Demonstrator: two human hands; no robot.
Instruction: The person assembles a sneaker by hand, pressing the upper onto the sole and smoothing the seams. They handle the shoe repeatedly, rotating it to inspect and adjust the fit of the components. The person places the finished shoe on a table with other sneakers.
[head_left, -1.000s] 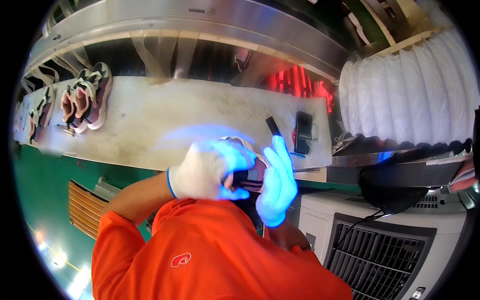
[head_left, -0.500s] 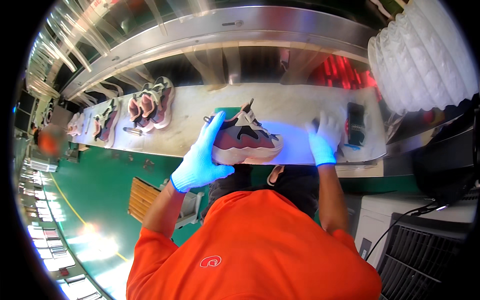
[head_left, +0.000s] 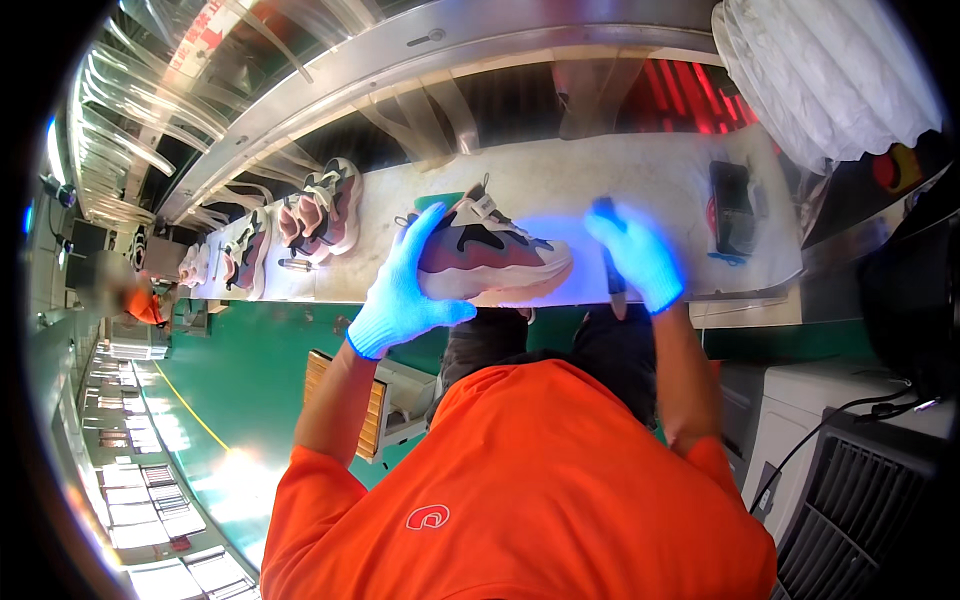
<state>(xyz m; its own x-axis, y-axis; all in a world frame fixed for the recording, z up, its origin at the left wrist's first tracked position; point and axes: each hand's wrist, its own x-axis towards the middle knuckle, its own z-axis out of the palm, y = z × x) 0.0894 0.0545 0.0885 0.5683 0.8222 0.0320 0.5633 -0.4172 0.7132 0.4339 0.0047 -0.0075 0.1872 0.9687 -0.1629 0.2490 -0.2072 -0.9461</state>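
My left hand [head_left: 405,290], in a white glove that glows blue, is closed around the heel end of a sneaker [head_left: 490,250]. The sneaker has mauve and dark panels, a thick pale sole and a toe pointing right. In my right hand [head_left: 640,255], gloved the same way, is a slim dark tool [head_left: 613,270] with a narrow lower end; its exact kind is unclear. This hand is to the right of the toe, apart from the shoe. A blue-violet glow falls on the worktop between them. Behind the heel lies a green block [head_left: 437,203], partly hidden.
More sneakers [head_left: 320,210] stand along the left of the pale worktop [head_left: 550,165], with a small cylindrical object [head_left: 296,264] nearby. A dark flat packet [head_left: 733,205] lies at right. A white flexible duct [head_left: 820,80] hangs far right; clear plastic strips [head_left: 455,115] hang at the back.
My right hand has turned and lifted slightly, bringing the slim dark tool into clearer view. My left hand still grips the sneaker in nearly the same place. The whole view has shifted slightly.
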